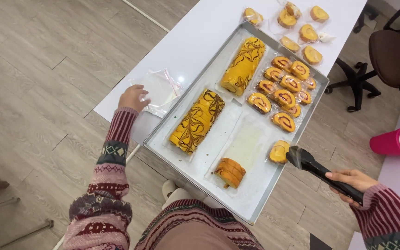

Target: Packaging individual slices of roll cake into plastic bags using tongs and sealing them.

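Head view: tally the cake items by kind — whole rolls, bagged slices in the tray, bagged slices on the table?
Whole swirl rolls: 2
Bagged slices in the metal tray, counting the one at the tongs: 12
Bagged slices on the white table, such as: 7
Total: 21

black tongs [320, 172] | closed, tip beside bagged slice [279, 152] | clear bags [159, 91] | flat on table
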